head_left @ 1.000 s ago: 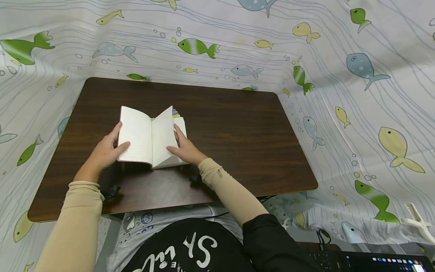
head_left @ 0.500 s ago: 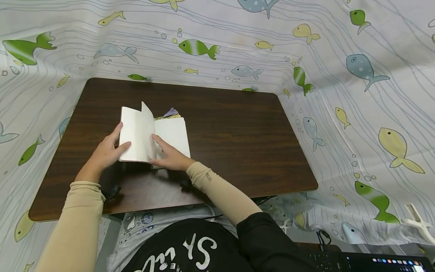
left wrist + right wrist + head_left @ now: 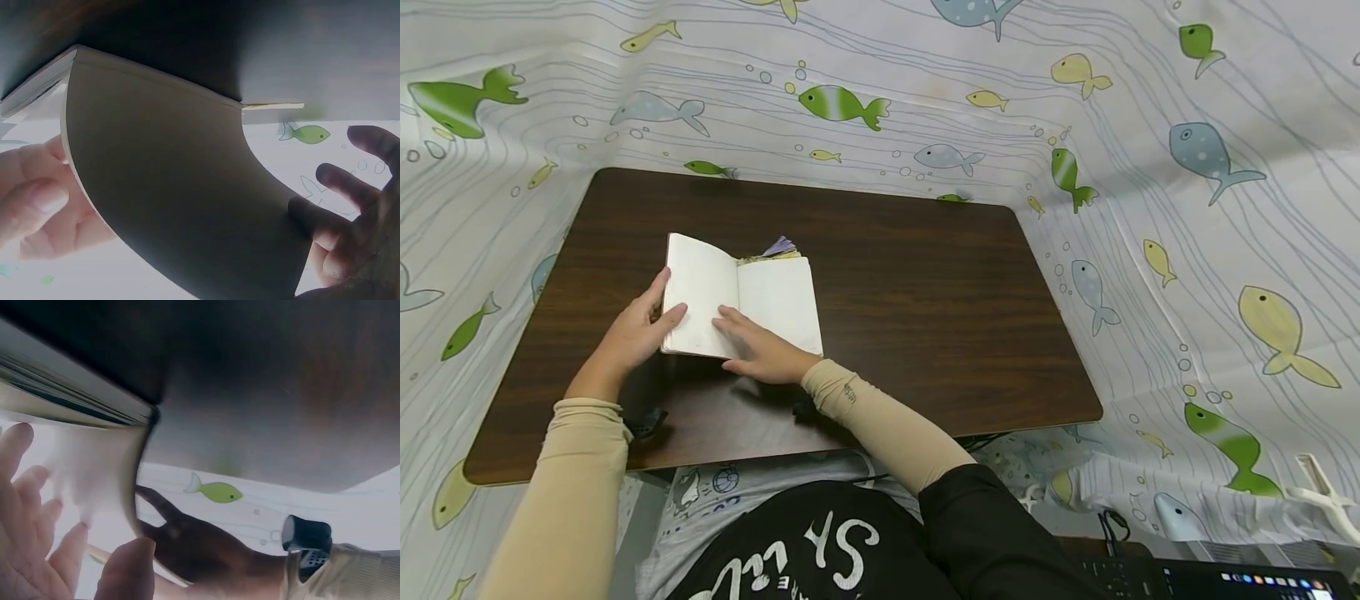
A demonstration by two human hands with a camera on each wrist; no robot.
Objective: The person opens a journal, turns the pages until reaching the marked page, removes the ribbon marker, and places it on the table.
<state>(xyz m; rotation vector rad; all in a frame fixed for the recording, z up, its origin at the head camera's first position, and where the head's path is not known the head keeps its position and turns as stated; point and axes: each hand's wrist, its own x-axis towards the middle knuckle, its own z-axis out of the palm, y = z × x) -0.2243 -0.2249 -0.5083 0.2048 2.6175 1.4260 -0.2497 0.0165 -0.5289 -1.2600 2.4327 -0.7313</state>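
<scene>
An open notebook (image 3: 778, 296) with blank-looking pages lies on the table, its left side raised and bowed. My left hand (image 3: 631, 337) grips the left edge, thumb on the page and fingers behind the cover. In the left wrist view the dim outer cover (image 3: 150, 162) curves away from that hand (image 3: 350, 231). My right hand (image 3: 771, 354) lies over the lower part near the middle fold, its fingers extended onto the left page (image 3: 700, 279). The right wrist view shows these fingers (image 3: 37, 506) spread beside the bent page. Purple and yellow paper edges (image 3: 781, 247) stick out at the top.
The brown wooden table (image 3: 925, 308) has its front edge near the person's lap. Fish-printed cloth (image 3: 850, 150) hangs behind it and at the sides. A dark laptop (image 3: 1225, 577) sits at the lower right, and a white plastic stand (image 3: 1322, 496) is above it.
A page that stood up under my right hand has swung over to the left and now lies flat there. My right hand has moved left with it; my left hand has kept its grip.
</scene>
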